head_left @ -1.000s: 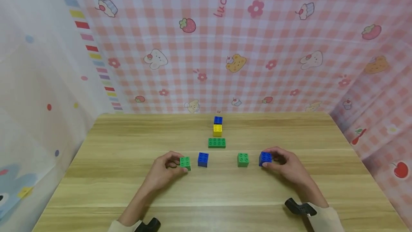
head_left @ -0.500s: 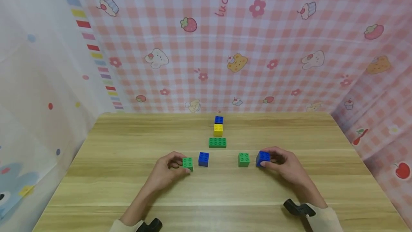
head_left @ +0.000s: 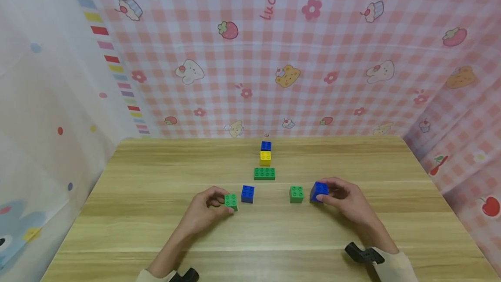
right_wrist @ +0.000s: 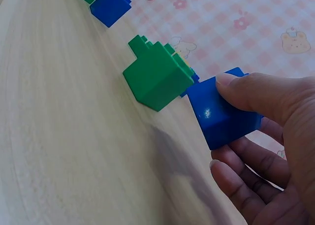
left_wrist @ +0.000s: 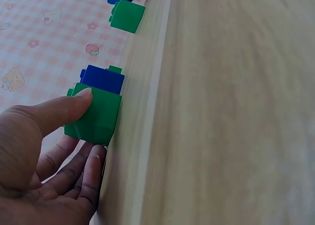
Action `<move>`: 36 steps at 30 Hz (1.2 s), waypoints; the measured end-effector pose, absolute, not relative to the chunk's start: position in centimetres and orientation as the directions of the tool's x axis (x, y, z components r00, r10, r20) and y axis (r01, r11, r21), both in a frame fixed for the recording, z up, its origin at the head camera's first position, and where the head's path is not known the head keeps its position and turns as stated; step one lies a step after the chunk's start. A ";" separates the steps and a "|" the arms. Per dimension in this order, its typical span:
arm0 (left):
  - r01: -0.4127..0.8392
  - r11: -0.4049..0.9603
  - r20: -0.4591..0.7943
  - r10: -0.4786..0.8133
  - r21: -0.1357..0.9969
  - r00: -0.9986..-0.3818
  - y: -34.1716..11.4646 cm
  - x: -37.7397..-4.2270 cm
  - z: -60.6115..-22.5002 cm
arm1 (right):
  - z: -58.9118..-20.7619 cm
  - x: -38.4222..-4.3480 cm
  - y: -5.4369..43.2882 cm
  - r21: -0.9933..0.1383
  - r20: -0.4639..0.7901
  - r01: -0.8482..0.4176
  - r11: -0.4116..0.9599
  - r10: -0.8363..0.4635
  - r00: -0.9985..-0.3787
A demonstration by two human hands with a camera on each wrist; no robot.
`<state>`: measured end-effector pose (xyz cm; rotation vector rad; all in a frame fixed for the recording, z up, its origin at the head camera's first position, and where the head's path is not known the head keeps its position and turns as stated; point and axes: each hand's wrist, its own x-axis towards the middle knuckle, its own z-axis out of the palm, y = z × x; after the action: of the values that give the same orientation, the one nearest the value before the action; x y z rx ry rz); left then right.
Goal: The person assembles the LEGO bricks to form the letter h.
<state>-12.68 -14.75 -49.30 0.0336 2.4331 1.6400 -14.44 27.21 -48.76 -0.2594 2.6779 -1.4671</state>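
Observation:
My left hand (head_left: 204,212) pinches a green toy brick (left_wrist: 98,115) between thumb and fingers, just left of a blue brick (head_left: 247,194) on the table. A small gap parts these two in the head view. On the right side, my right hand (head_left: 348,199) grips another blue brick (right_wrist: 219,112), which looks tilted. Left of it stands a second green brick (head_left: 296,194), apart from the held one in the head view. The undersides of both held bricks are hard to make out, so I cannot tell whether they touch the table.
Behind the hands, in a column toward the back, lie a long green brick (head_left: 264,173), a yellow brick (head_left: 265,158) and a small blue brick (head_left: 266,146). The wooden table (head_left: 156,160) ends at a pink checked cloth (head_left: 250,55).
My left hand has shifted slightly right and nearer with the green brick, closer to the blue one. My right hand has moved its blue brick a little left and tilted it.

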 end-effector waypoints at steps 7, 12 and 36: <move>-0.096 0.377 -0.162 0.148 0.921 -0.975 -14.4 -12.5 -49.2 | -48.1 -14.3 26.8 -0.871 0.031 -0.132 0.473 -0.214 -0.976; -0.094 0.370 -0.164 0.163 0.924 -0.973 -14.2 -12.4 -49.1 | -47.8 -14.2 26.5 -0.873 0.042 -0.141 0.467 -0.216 -0.975; -0.077 0.366 -0.162 0.209 0.928 -0.964 -13.2 -11.8 -49.4 | -46.5 -13.4 24.2 -0.889 0.125 -0.215 0.403 -0.236 -0.964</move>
<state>-11.79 -13.19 -49.42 0.1181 2.3757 1.6346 -13.43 24.22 -46.54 -0.4200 2.6144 -1.6520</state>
